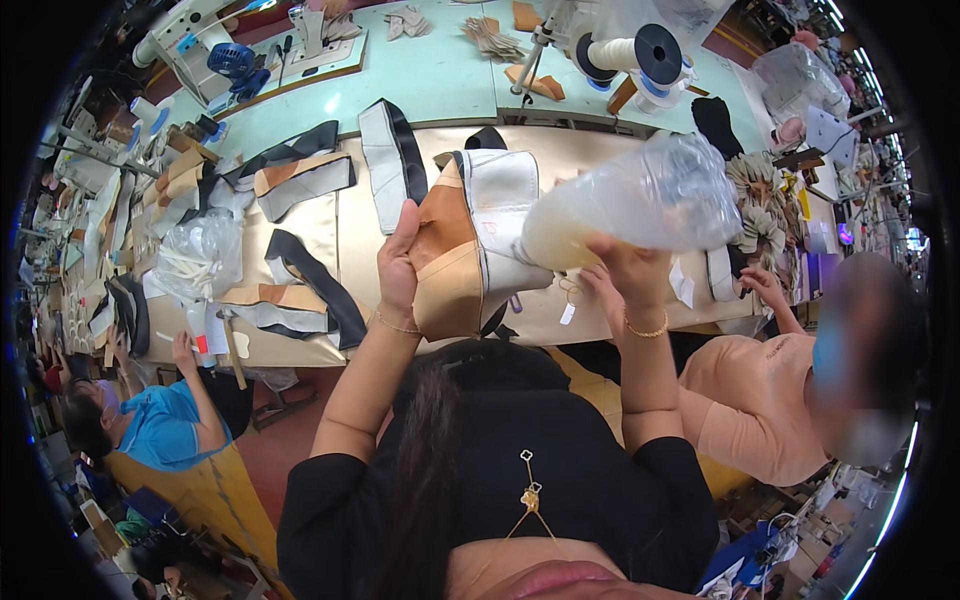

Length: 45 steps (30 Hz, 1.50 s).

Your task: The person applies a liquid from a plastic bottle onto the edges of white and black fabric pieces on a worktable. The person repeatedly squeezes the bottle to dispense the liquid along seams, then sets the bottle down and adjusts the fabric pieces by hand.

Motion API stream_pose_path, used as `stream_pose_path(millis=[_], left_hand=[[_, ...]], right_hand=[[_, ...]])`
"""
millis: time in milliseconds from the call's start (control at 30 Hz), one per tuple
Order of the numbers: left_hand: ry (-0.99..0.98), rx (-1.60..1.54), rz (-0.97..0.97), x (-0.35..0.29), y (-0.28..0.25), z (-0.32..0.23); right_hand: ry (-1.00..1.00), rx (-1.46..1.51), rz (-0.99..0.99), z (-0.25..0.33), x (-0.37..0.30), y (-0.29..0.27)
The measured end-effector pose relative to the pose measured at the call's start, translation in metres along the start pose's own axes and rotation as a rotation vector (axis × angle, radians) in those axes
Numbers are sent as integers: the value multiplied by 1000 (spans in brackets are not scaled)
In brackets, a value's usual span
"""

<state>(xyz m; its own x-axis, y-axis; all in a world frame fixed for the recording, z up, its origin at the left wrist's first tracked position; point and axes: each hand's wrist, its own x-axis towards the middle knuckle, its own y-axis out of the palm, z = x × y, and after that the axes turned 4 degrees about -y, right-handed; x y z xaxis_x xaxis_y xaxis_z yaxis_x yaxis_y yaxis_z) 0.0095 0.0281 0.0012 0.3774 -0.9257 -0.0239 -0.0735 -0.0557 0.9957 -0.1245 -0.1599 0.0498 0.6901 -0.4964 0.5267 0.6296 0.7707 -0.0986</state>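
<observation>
My left hand [400, 262] grips the left side of a sewn boot upper [450, 290] in tan and brown with a white lining [503, 190]. Raised off the table in front of me, the piece has its lining facing right. My right hand [637, 268] is wrapped round a clear plastic bottle [640, 200] with yellowish liquid pooled toward its narrow end. Tilted down to the left, the bottle has that end at the lining; whether they touch, I cannot tell. Close beside my right hand, more fingers [598, 284] show, and whose they are is unclear.
Black, white and tan cut pieces [300, 185] lie over the table [360, 310] to the left, near a plastic bag [200, 255] of white strips. Co-workers sit at both sides; one's hand [765, 287] rests at the right. Thread spools [655, 55] and sewing machines stand behind.
</observation>
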Motion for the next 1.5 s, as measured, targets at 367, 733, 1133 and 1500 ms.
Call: stream_pose_path(millis=[367,733,1133,1500], left_hand=[[-98,-37,8,6,-9,8],[-187,-164,8,8,-18,4],[-232,-218,-9,16,-8,10],[-181,-279,-29,12,-16,10]], right_hand=[[-16,-9,72,-13,-7,0],[97,288,82,-43,-10,2],[29,270,46,-30,4,4],[-162,-205,114,-34,17,7]])
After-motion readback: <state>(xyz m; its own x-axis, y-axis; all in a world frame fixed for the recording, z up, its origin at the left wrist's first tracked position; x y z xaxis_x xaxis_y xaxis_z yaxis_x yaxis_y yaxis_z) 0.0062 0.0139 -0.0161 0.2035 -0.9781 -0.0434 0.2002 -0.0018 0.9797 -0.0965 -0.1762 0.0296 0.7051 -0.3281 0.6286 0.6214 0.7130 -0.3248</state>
